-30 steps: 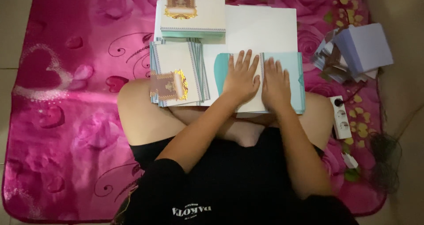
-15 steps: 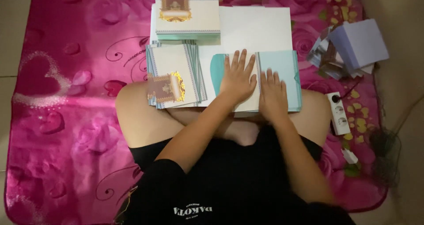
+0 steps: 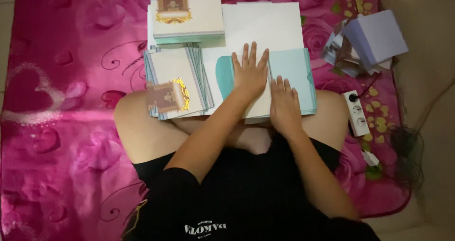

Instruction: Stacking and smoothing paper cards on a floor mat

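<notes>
Both hands lie flat, palms down, on a pale teal card (image 3: 289, 80) that rests across the person's lap on top of a white sheet (image 3: 265, 28). The left hand (image 3: 250, 74) has its fingers spread wide and straight, gripping nothing, with a rounded teal flap (image 3: 224, 77) just beside its thumb. The right hand (image 3: 284, 106) sits just beside and below the left, its 4 fingers close together and pressed on the card's near edge, also holding nothing. Left of the left hand's fingers lies a fanned stack of cream cards (image 3: 175, 82) with a gold emblem; beyond the fingertips sits another neat stack of cards (image 3: 187, 18). Well off to the right of the right fingers are lavender envelopes (image 3: 369, 42) and a white power strip (image 3: 356, 113) on the pink floral mat (image 3: 61, 80).
</notes>
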